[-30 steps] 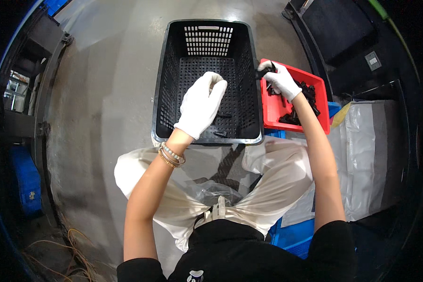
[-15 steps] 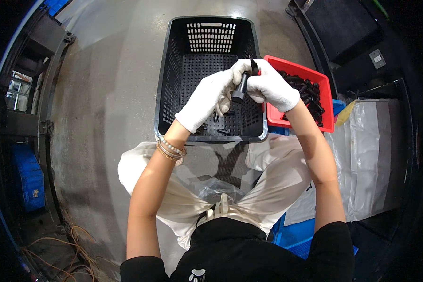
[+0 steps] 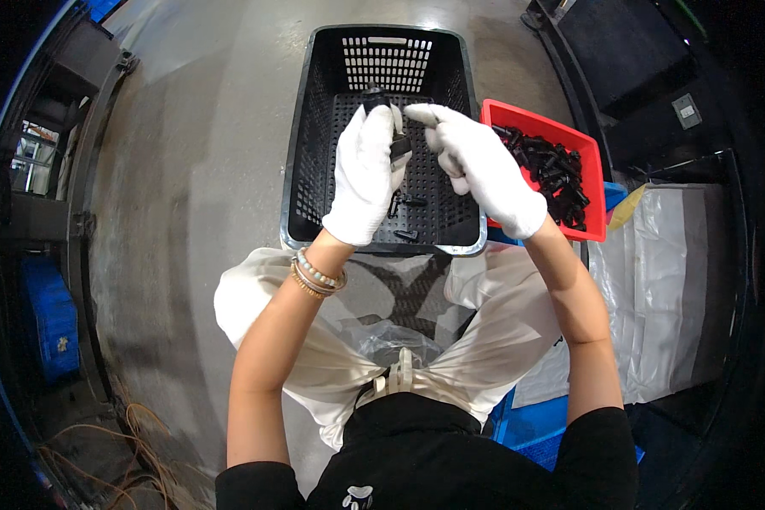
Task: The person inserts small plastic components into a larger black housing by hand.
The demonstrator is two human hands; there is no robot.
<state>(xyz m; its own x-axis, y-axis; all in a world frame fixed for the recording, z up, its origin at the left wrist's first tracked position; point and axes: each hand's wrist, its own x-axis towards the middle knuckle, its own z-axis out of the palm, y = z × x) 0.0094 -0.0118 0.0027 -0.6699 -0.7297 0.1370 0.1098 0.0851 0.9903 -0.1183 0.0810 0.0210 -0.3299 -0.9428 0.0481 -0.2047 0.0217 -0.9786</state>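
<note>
My right hand [image 3: 480,161] is now off the black cylindrical part [image 3: 401,147].
Left hand [image 3: 363,174] alone grips it over black crate [image 3: 316,127]; right loosely spread.

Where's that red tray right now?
In the head view, the red tray is right of centre, beside the black crate's right side. It holds black parts and is partly covered by the gloved right hand.

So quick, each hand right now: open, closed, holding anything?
Left hand: closed, holding a black part.
Right hand: partly open, nothing visible in it.
</note>
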